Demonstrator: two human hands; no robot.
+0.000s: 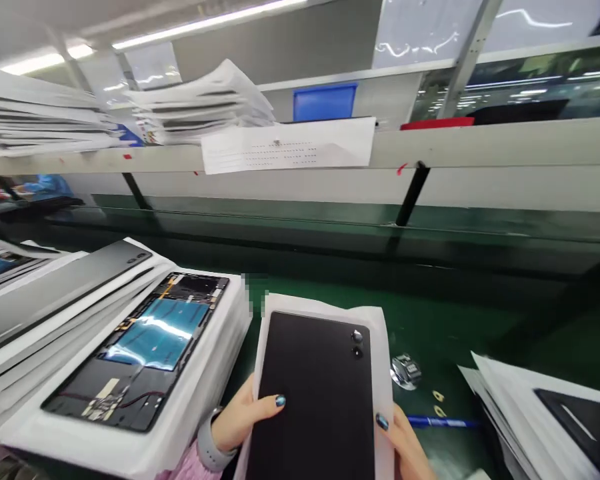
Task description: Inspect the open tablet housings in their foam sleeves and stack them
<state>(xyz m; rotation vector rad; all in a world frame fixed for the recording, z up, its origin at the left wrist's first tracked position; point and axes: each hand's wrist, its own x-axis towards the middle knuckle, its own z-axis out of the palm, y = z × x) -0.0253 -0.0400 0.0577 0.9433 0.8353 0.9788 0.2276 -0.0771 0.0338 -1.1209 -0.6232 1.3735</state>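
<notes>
Between my hands is a dark tablet back cover (320, 387) with two camera rings at its upper right, lying on a white padding sheet (383, 333). My left hand (243, 413) grips its left side, thumb on the cover's face. At the right edge my right hand (405, 443) closes around the sheet, its thumb on the border; the other fingers are mostly hidden below. To the left, an opened tablet (145, 353) with a shiny blue battery and exposed boards rests on a stack of white sheets (220, 360).
Farther left, a grey tablet cover (65, 287) tops another stack. On the green bench (430, 320) lie a silver round object (405, 371), small yellowish rings (439, 403) and a blue pen (445, 423). Sheets with a dark panel (583, 417) stand right. Paper piles (205, 103) fill the shelf.
</notes>
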